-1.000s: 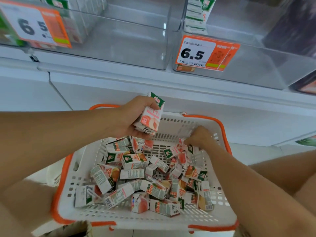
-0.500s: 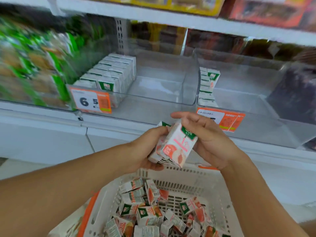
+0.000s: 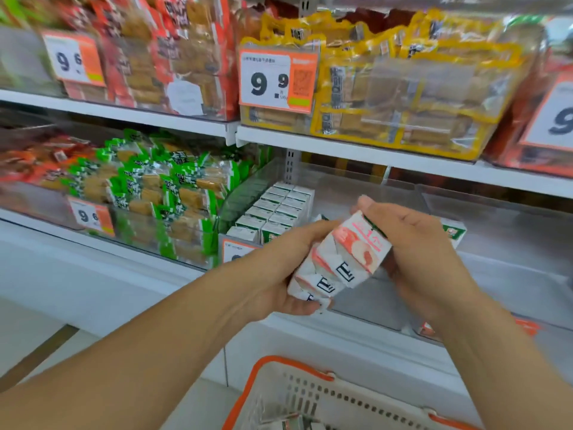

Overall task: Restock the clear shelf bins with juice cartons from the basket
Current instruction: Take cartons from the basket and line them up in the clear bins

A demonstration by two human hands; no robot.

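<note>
Juice cartons [image 3: 339, 259], a small stack of pink-and-white ones, sit tilted between the two hands in the middle of the view, raised in front of the clear shelf bins.

The shelving fills the far side of the scene. Its upper shelf [image 3: 387, 156] carries yellow snack packs [image 3: 403, 97] on the right and red snack packs [image 3: 173, 54] on the left, with an orange-and-white price tag [image 3: 277, 79] reading 9.9 between them. On the lower shelf, green snack packs [image 3: 161, 187] lie at the left. Right of them the left clear bin [image 3: 350, 193] holds rows of white cartons [image 3: 279, 209] against its left wall. The right clear bin [image 3: 502, 231] shows one green-and-white carton [image 3: 454, 232] just past the right hand.

The white basket [image 3: 325, 398] with an orange rim sits near, at the bottom edge, with a few cartons just visible inside.

The left hand [image 3: 288, 268] wraps around the lower end of the stack, fingers curled beneath it. The right hand [image 3: 415, 243] cups the top carton from the right, its thumb over the upper edge.
</note>
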